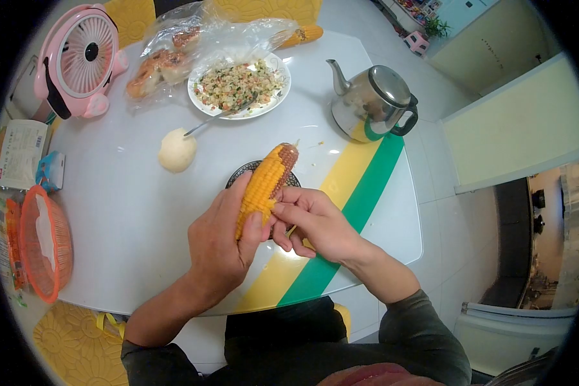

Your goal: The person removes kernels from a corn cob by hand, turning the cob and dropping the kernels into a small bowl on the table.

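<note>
An ear of corn [261, 186] is held tilted over the table, wrapped in the fingers of my left hand [220, 238]. Yellow kernels cover most of it, while a strip near the upper right is bare reddish cob. My right hand [318, 222] is at the ear's right side, thumb and forefinger pinched against kernels at the edge of the bare strip. Its other fingers are loosely curled. Beneath the corn is a dark patterned bowl [237, 172], mostly hidden by the ear and my hands, so its contents cannot be made out.
Beyond the bowl are a plate [284, 67] of chopped fried rice with a spoon [206, 122], and a pale round bun [177, 150]. A metal kettle [372, 106] stands right. Bagged bread [161, 69], another corn ear [305, 35], a pink fan [87, 58] and an orange basket [61, 248] are around.
</note>
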Demonstrator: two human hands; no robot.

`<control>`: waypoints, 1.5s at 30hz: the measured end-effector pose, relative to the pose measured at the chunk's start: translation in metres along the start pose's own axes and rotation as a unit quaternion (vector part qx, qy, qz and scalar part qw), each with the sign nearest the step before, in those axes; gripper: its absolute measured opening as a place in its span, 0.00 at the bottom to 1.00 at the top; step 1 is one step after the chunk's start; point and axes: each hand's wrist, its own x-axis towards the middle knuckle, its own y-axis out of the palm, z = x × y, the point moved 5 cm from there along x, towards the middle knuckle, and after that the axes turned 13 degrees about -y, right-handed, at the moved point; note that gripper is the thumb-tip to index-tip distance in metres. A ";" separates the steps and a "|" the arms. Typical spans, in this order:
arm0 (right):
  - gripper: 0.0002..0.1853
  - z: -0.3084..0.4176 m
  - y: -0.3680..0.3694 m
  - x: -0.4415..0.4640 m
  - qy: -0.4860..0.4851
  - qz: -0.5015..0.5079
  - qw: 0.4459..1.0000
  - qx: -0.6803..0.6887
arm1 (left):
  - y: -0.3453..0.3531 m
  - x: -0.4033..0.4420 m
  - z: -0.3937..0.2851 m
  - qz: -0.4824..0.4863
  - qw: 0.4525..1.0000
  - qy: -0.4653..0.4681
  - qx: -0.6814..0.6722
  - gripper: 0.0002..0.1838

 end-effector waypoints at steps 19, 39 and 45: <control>0.15 -0.007 -0.001 0.001 -0.044 0.007 0.999 -0.014 | 0.000 0.000 0.001 -0.004 1.000 0.003 -0.006 0.25; 0.12 0.001 -0.001 -0.001 -0.063 -0.083 0.992 -0.071 | -0.002 0.002 0.006 -0.007 0.999 -0.017 -0.038 0.23; 0.12 0.003 -0.009 -0.003 -0.147 -0.118 0.956 -0.225 | -0.005 0.002 0.007 -0.012 0.999 -0.029 -0.043 0.23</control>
